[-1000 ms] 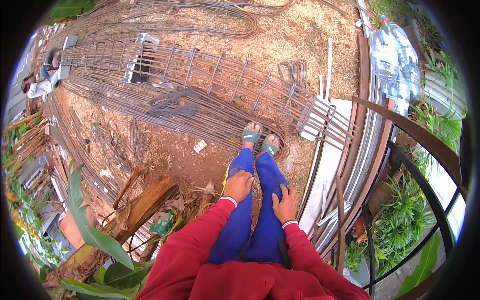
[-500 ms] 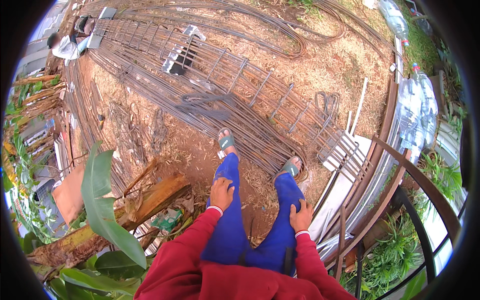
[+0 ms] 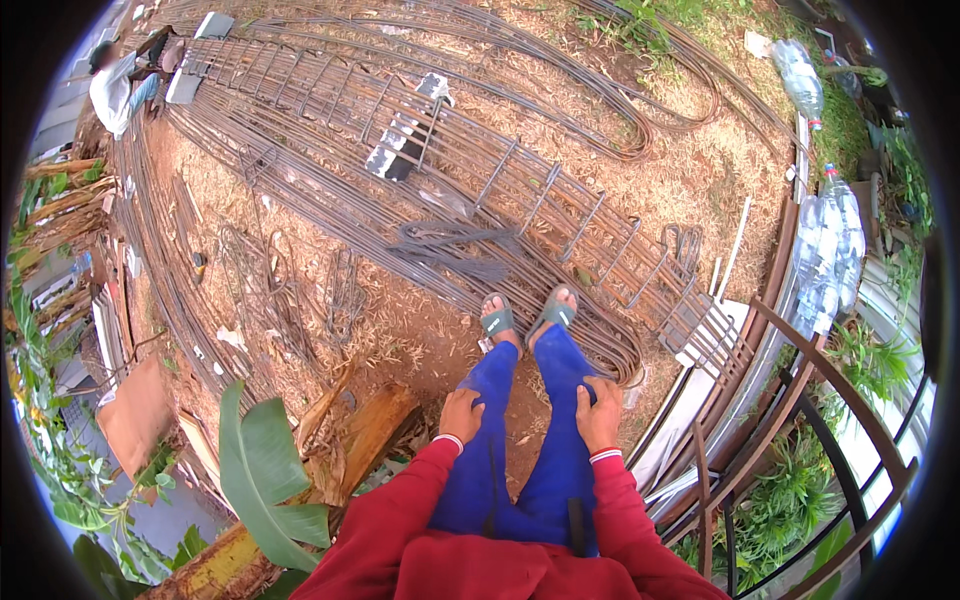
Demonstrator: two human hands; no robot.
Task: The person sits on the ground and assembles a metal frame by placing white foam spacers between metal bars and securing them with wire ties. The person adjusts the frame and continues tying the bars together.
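My left hand [image 3: 462,414] rests against the outer side of my left trouser leg [image 3: 484,385], fingers loosely bent and holding nothing. On my right thigh lies my right hand [image 3: 599,412], its fingers a little spread and also empty. The blue trousers run down to grey-green sandals [image 3: 497,316], which stand side by side at the edge of a bundle of steel rods [image 3: 560,320]. Just ahead of my feet a coil of dark tie wire [image 3: 455,250] lies across the rods. Beyond it stretches a long rebar cage [image 3: 540,195] with square stirrups, propped on a black-and-white block [image 3: 405,140].
A cut banana trunk [image 3: 375,430] with a large leaf [image 3: 262,465] stands at my near left. On the right are a curved metal railing [image 3: 840,385] and plastic bottles [image 3: 828,245]. A co-worker [image 3: 112,92] crouches at the cage's far left end, beside a grey block [image 3: 184,88].
My feet have come closer together, the right one now beside the left. My view has shifted, and both hands stay at my legs. The co-worker appears more upright.
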